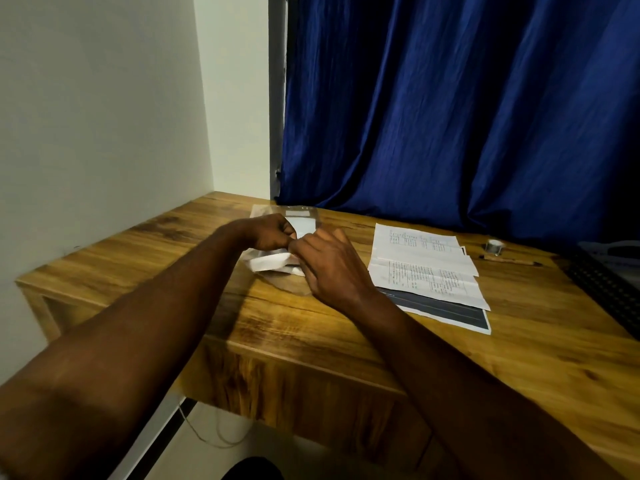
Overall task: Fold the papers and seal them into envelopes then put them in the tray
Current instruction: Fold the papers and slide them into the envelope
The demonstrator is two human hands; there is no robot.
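While left hand (pixel 268 233) & right hand (pixel 329 263) pinch folded paper (pixel 268 264) w/ curled fingers (pixel 277 240) by desk's (pixel 311 337) far-left corner, step seems stuffing. Next: slide fully into clear envelope (pixel 304 216), seal.

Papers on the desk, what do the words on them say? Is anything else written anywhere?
Printed papers: rows of text in tables, too small and blurred to read.
Folded paper and clear envelope: no writing shows.
Nothing else carries readable words.
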